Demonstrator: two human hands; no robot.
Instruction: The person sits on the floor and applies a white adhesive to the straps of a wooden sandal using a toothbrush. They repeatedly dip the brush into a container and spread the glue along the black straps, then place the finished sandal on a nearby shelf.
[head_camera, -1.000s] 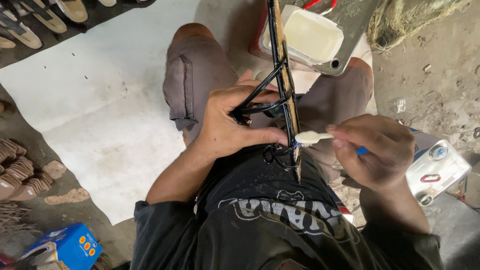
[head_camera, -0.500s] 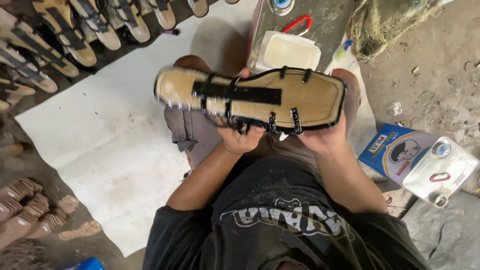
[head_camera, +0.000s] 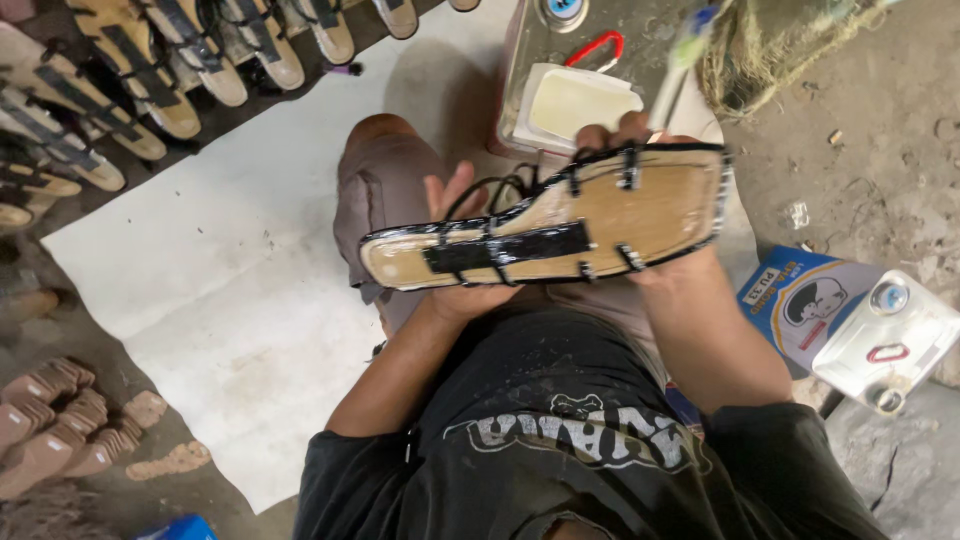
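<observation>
I hold a tan sandal sole (head_camera: 610, 215) bottom side up over my lap, its black straps folded over and stuck along the edges and across the middle. My left hand (head_camera: 452, 205) supports the narrow end from below, fingers spread behind it. At the wide end my right hand (head_camera: 672, 278) grips the sole. A brush with a pale handle (head_camera: 672, 75) sticks up from that hand's fingers.
A white tub of pale glue (head_camera: 575, 100) sits on a metal tin (head_camera: 545, 40) ahead of my knees. Rows of finished sandals (head_camera: 150, 70) lie top left, brown soles (head_camera: 50, 430) bottom left. A white sheet (head_camera: 200, 290) covers the floor. A blue box (head_camera: 795, 300) and a white can (head_camera: 890, 340) are at the right.
A second ago I held the sandal on edge and brushed it with my right hand. It has since been turned flat, bottom up, and shifted right, with both hands on it.
</observation>
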